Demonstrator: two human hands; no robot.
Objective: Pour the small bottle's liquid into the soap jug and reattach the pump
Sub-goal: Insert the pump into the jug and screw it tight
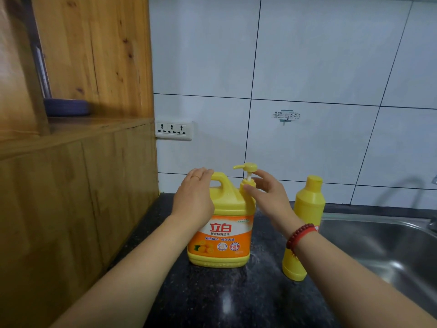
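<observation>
A yellow soap jug (223, 233) with an orange label stands on the dark countertop (224, 299). Its yellow pump (247, 170) sits upright in the neck. My left hand (195, 192) rests on the jug's handle and left shoulder. My right hand (267, 195) has thumb and fingers around the pump's collar. A small yellow bottle (305, 223) with its cap on stands upright to the right of the jug, partly behind my right wrist.
A steel sink (383, 245) lies at the right with a tap (402, 188) above it. A wooden cabinet (78, 174) walls off the left side. A white socket strip (173, 130) is on the tiled wall behind.
</observation>
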